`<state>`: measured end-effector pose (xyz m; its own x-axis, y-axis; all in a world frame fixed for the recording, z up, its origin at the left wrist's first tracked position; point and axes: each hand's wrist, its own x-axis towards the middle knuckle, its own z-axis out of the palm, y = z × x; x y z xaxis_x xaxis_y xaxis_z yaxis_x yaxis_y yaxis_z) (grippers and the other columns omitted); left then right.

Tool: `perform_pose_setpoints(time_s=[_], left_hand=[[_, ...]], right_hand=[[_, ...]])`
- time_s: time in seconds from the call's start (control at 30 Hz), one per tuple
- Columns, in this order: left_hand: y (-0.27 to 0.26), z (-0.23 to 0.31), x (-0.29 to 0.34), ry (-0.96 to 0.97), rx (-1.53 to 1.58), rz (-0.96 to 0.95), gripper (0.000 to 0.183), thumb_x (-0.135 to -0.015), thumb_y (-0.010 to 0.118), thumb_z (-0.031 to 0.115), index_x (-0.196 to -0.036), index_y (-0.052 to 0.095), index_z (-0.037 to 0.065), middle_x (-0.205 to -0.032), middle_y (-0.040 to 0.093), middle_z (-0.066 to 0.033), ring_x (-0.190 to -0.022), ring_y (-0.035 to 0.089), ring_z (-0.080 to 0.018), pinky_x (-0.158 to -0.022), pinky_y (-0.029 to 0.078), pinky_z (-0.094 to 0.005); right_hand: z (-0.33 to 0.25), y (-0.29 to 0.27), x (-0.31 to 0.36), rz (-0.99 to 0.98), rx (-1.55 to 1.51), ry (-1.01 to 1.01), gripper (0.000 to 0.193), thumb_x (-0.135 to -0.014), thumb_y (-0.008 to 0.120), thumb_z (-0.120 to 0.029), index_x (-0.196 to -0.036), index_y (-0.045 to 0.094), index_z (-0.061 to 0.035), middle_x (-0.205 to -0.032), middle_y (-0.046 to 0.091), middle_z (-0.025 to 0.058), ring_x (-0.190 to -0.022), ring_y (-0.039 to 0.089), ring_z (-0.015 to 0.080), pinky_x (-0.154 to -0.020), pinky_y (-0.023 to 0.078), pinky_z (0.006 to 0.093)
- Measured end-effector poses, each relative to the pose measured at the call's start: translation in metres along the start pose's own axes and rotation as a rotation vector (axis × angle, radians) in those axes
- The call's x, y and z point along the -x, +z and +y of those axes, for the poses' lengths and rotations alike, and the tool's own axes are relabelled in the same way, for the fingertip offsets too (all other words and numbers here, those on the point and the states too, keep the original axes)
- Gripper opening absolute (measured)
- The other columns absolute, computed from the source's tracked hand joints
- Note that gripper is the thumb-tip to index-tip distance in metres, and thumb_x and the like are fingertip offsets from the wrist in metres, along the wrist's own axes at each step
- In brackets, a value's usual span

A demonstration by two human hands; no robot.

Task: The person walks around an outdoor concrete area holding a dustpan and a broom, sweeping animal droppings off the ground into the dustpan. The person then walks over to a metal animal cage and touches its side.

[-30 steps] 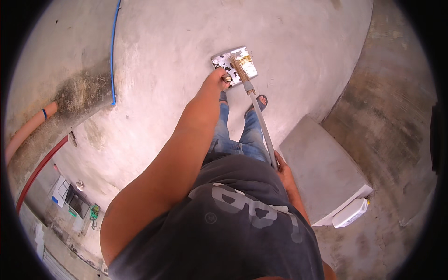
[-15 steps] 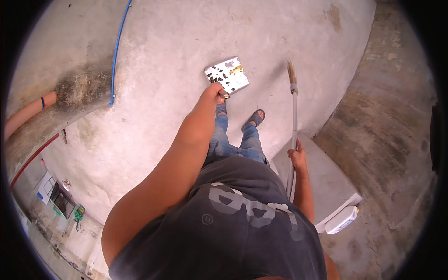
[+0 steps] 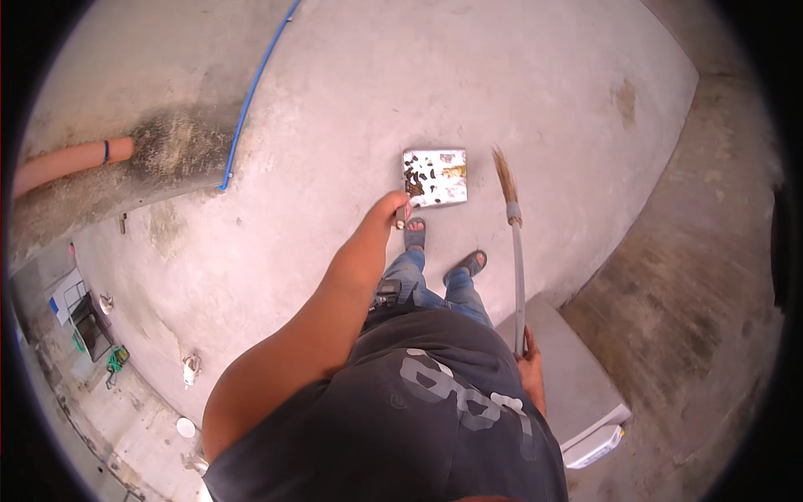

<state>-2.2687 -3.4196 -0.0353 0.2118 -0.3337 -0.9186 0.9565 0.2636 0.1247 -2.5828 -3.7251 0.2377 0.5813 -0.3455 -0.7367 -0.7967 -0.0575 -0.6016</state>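
My left hand (image 3: pixel 395 207) is closed around the short handle of a shiny metal dustpan (image 3: pixel 454 189). The pan is square and hangs in front of my left foot; whether it touches the floor I cannot tell. Dark bits (image 3: pixel 416 180) lie scattered over it, mostly on its left half, beside a yellowish patch. On the other side, my right hand (image 3: pixel 529 366) wraps the long grey handle of a broom (image 3: pixel 518 268). Its straw bristles (image 3: pixel 503 173) point away from me, to the right of the pan and apart from it.
Beside my right hand is a grey concrete block (image 3: pixel 577 368) with a white container (image 3: pixel 594 448) at its near edge. A blue pipe (image 3: pixel 261 75) and an orange pipe (image 3: pixel 75 163) run at the left. Farther down-left lie a green bundle (image 3: pixel 117 361) and a white round thing (image 3: pixel 186 427).
My view has shifted, so the surroundings sit farther right and lower. The broom's bristles have swung left, closer to the dustpan. The dustpan has turned to lie squarer in view.
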Motion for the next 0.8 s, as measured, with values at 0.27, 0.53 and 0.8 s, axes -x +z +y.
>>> perform_pose_setpoints(time_s=[0.27, 0.53, 0.8], left_hand=[[-0.016, -0.021, 0.075, 0.267, -0.292, -0.144, 0.037, -0.082, 0.041, 0.024, -0.051, 0.046, 0.005, -0.043, 0.047, -0.0132, -0.035, 0.044, -0.0218, -0.038, 0.038, -0.0307], [-0.003, -0.001, 0.075, 0.228, 0.074, -0.125, 0.025, -0.077, 0.043, 0.012, -0.053, 0.040, 0.006, -0.045, 0.044, -0.0100, -0.038, 0.044, -0.0191, -0.036, 0.040, -0.0287], [0.041, 0.061, 0.090, -0.005, 0.881, 0.234, 0.014, -0.075, 0.046, 0.004, -0.062, 0.041, 0.004, -0.049, 0.044, 0.0002, -0.040, 0.047, -0.0092, -0.035, 0.041, -0.0169]], right_hand=[[-0.026, -0.048, -0.064, 0.186, -0.034, -0.076, 0.074, -0.060, 0.047, 0.004, -0.132, 0.026, 0.0024, -0.071, 0.050, 0.0065, -0.050, 0.045, 0.0113, -0.043, 0.036, 0.0233], [-0.072, -0.122, -0.144, 0.183, 0.060, -0.104, 0.074, -0.061, 0.045, 0.007, -0.132, 0.024, 0.0027, -0.084, 0.053, 0.0105, -0.055, 0.048, 0.0131, -0.049, 0.040, 0.0233], [-0.167, -0.168, -0.248, 0.161, 0.200, -0.029, 0.070, -0.062, 0.050, 0.001, -0.130, 0.033, -0.0012, -0.110, 0.055, 0.0178, -0.085, 0.058, 0.0214, -0.074, 0.045, 0.0273]])
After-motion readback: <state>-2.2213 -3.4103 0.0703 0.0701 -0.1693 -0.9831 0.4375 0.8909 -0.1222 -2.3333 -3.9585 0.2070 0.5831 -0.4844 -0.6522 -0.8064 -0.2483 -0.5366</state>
